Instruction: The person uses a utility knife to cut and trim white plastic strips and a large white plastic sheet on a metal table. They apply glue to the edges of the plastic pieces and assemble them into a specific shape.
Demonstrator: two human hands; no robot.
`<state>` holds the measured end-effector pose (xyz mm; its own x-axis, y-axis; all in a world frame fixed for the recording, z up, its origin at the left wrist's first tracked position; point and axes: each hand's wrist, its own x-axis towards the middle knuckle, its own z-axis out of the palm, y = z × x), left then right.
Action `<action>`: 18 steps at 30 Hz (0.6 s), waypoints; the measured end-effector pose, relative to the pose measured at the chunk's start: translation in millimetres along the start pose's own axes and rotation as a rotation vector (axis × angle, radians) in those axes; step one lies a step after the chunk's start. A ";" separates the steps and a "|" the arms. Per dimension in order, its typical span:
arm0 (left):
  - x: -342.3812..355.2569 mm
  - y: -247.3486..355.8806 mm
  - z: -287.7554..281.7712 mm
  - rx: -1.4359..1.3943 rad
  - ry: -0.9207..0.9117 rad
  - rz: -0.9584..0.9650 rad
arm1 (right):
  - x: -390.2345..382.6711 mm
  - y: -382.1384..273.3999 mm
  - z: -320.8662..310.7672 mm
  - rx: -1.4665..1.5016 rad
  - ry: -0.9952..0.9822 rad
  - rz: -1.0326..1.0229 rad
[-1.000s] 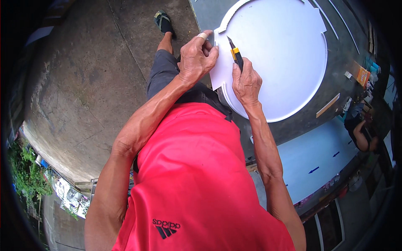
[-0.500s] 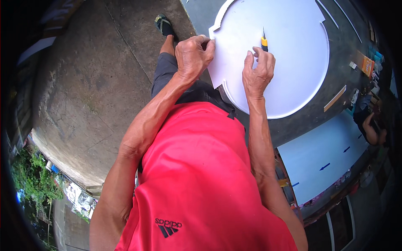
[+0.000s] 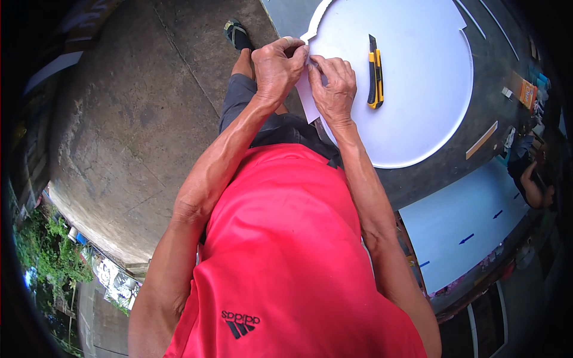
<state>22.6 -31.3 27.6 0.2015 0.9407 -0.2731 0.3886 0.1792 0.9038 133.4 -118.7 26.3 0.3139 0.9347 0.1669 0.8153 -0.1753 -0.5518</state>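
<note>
A large white round board (image 3: 424,89) with a narrow raised rim lies on the dark tabletop. At its left side, my left hand (image 3: 277,70) pinches the edge of a thin white strip (image 3: 307,100). My right hand (image 3: 335,88) has come up against the same edge, its thumb and fingers closed on the strip close to the left fingertips. The fingers partly hide the strip, and whether it joins the board there I cannot tell. To the right of my right hand, a yellow and black utility knife (image 3: 375,71) rests on the board with its blade out.
Thin white strips (image 3: 500,30) lie on the dark table (image 3: 444,156) beyond the board. A flat wooden piece (image 3: 481,141) and an orange box (image 3: 527,93) are at the right. A pale blue panel (image 3: 456,232) with dark arrows lies nearer, beside another person's arm (image 3: 530,182).
My right hand has moved left, away from the knife, to the strip's edge beside my left hand. The knife now lies fully in sight. My left hand keeps its pinch.
</note>
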 end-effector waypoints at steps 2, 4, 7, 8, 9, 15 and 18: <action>0.3 -0.7 0.8 -0.019 -0.007 -0.019 | 0.8 -1.3 -1.6 0.004 -0.008 -0.001; 1.6 -5.9 2.2 -0.032 -0.010 -0.020 | 0.5 -2.6 -1.5 0.000 -0.007 -0.008; 1.9 -3.9 2.5 -0.032 0.014 0.014 | 1.3 -1.8 1.4 -0.016 0.007 -0.015; 2.1 -4.6 2.2 -0.055 0.004 0.010 | 1.3 -1.4 2.0 -0.018 0.003 -0.010; 2.3 -5.9 1.3 -0.077 -0.006 0.005 | 1.5 -1.5 2.0 -0.021 -0.001 -0.006; 3.2 -10.4 -1.8 -0.151 -0.053 -0.046 | 2.6 -7.0 4.0 -0.041 -0.009 0.016; 5.3 -13.1 -7.8 -0.163 -0.104 -0.048 | 0.8 -5.2 6.1 -0.046 0.014 0.020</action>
<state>11.6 -26.4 16.8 0.2814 0.8967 -0.3417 0.2512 0.2749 0.9281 126.4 -115.1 24.3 0.3372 0.9263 0.1678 0.8301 -0.2085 -0.5172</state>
